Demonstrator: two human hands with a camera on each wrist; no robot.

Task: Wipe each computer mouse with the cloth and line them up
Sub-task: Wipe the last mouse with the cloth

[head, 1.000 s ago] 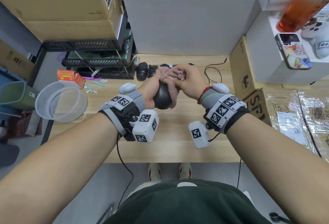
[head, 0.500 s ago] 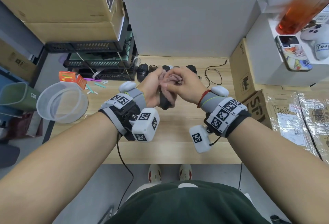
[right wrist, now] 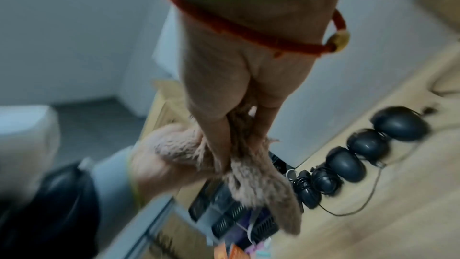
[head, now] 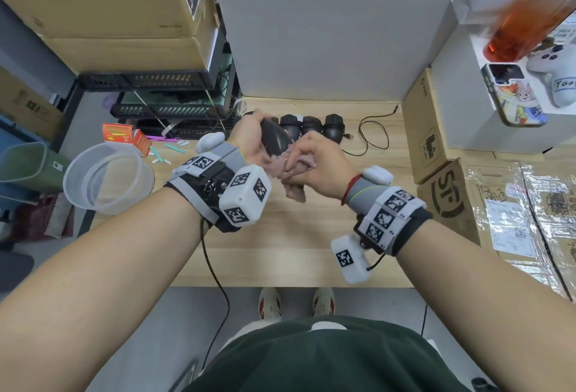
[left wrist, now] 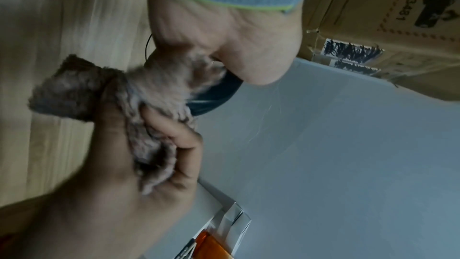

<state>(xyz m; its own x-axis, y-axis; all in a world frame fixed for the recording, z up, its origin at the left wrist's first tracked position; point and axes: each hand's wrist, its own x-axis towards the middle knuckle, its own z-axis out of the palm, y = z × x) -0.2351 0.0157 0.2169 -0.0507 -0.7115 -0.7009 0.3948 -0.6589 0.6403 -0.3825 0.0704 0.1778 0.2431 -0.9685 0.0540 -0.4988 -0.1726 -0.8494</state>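
Note:
My left hand (head: 253,138) grips a black computer mouse (head: 275,139) above the wooden table (head: 299,245), tilted with its far end toward the back row. My right hand (head: 313,159) holds a bunched pinkish cloth (head: 293,175) against the mouse's near end. In the left wrist view the cloth (left wrist: 159,90) covers most of the mouse (left wrist: 219,94), whose dark edge shows under my palm. The right wrist view shows my fingers (right wrist: 216,145) pinching the cloth (right wrist: 251,166). Three black mice (head: 311,125) sit side by side at the back of the table.
A clear plastic tub (head: 104,178) hangs over the table's left edge beside an orange box (head: 120,132). A black cable (head: 374,137) loops right of the mouse row. Cardboard boxes (head: 436,130) border the right side, black crates (head: 156,109) the back left.
The left hand has turned the mouse and lifted its far end toward the back row. The right hand with the cloth has slid back to the mouse's near end.

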